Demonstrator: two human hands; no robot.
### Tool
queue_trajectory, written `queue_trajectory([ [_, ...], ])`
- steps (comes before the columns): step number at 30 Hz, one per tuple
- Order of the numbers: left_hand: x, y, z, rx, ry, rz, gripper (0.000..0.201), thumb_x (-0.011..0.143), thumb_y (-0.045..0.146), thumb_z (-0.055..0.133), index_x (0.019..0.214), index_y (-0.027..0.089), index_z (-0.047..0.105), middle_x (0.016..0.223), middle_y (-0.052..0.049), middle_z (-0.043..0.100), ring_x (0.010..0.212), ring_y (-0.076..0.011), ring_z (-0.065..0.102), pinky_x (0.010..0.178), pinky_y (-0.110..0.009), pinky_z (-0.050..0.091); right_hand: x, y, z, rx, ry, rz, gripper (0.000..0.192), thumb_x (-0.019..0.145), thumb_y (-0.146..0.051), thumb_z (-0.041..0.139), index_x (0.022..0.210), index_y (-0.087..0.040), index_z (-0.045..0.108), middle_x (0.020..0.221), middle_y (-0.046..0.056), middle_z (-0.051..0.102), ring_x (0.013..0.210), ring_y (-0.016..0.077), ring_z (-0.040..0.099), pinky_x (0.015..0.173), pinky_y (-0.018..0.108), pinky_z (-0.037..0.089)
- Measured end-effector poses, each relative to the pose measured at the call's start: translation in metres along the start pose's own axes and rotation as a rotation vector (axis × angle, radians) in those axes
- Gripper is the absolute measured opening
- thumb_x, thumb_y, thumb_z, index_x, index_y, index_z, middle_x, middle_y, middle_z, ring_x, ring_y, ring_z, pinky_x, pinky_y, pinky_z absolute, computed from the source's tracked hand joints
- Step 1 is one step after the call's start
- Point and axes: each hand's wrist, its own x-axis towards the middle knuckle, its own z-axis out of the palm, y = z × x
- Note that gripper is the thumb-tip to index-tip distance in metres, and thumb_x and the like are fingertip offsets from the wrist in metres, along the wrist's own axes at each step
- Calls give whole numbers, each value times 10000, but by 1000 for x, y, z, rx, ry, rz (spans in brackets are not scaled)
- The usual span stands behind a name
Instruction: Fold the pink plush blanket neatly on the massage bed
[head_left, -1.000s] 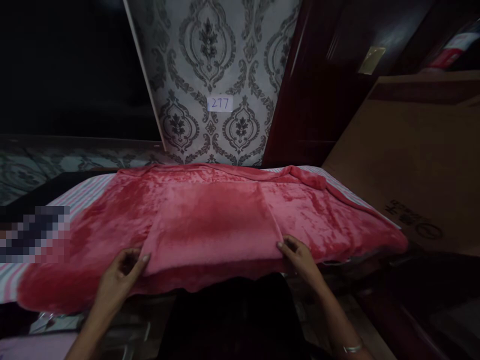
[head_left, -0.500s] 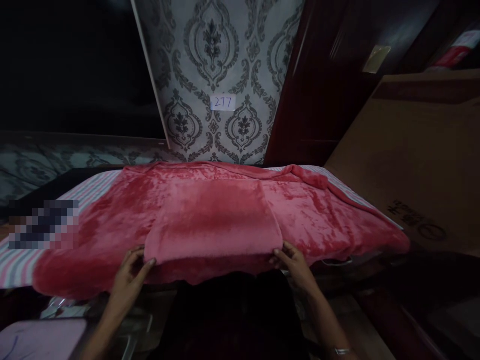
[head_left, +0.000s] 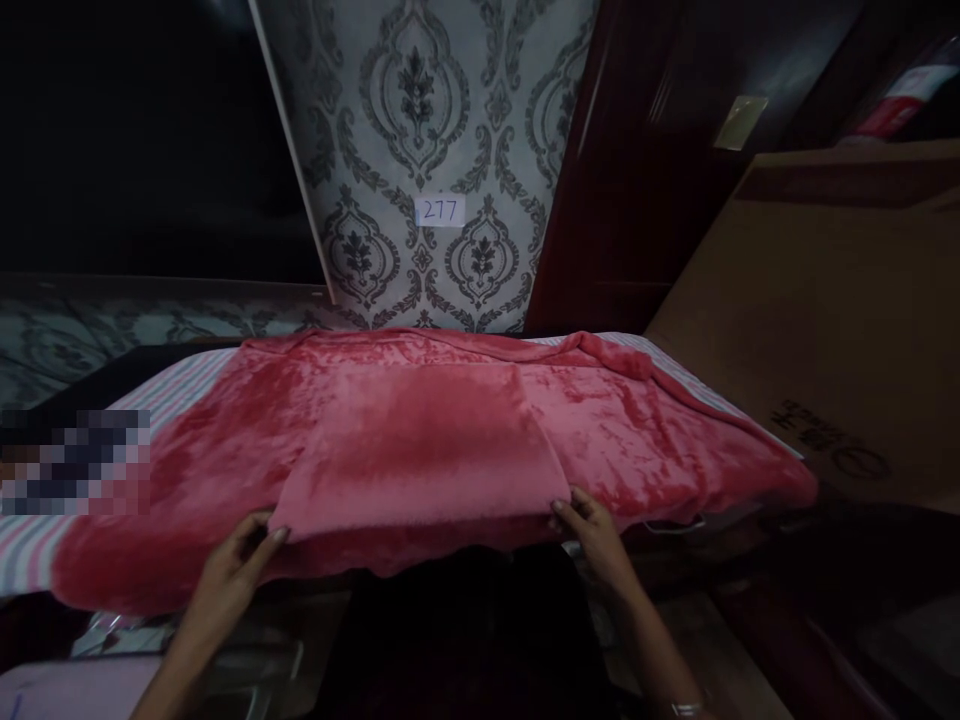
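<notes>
Hands: two, both the person's own, down at the near edge of the table.
Blanket count: just the one red plush blanket [head_left: 420, 440], spread over a striped sheet [head_left: 176, 385] with a folded panel lying on top in the middle.
Left hand [head_left: 240, 560]: pinching the near left corner of that folded panel, fingers closed on the fabric.
Right hand [head_left: 592, 525]: same deal at the near right corner, fingers closed on the blanket's edge. One silver bracelet [head_left: 686, 708] at the wrist.
Where the blanket is: flat across the tabletop, its near edge hanging a bit over the front, both held corners right at that edge.
Other stuff: one paper label reading 277 [head_left: 439, 210] on the patterned wallpaper behind, one big cardboard box [head_left: 825, 320] off to the right.
Vs half a second ago: the left corner has slid further left and a touch lower, so the panel looks wider now; the right hand has barely moved.
</notes>
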Motion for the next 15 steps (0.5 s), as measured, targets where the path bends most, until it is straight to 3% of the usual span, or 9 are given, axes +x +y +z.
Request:
queue_trajectory([
  [5, 6, 1, 2, -111, 125, -78, 670, 513, 759, 739, 930, 239, 668, 904, -14, 707, 864, -229, 651, 729, -291, 543, -2, -8, 3, -4, 9, -17, 548, 614, -706, 775, 764, -206, 610, 523, -47, 541, 500, 119, 470, 508, 235, 375],
  [7, 12, 4, 6, -68, 122, -82, 685, 522, 757, 717, 958, 231, 673, 925, -29, 716, 896, -251, 657, 748, -317, 545, -1, -12, 5, -20, 30, -56, 535, 645, -709, 751, 768, -209, 604, 518, -59, 505, 490, 109, 435, 491, 228, 346],
  [10, 19, 7, 12, 102, 87, -86, 642, 543, 777, 645, 843, 210, 678, 802, -42, 703, 806, -269, 647, 684, -346, 527, 3, -14, 10, -60, 59, -114, 537, 659, -724, 724, 714, -209, 584, 519, -60, 471, 502, 106, 409, 496, 229, 335],
  [15, 18, 14, 21, 214, 209, -98, 534, 645, 723, 553, 746, 210, 659, 614, -37, 649, 612, -253, 608, 544, -347, 479, 7, -5, 12, -83, 137, -119, 578, 640, -764, 693, 605, -226, 486, 503, -69, 398, 485, 99, 345, 468, 233, 312],
])
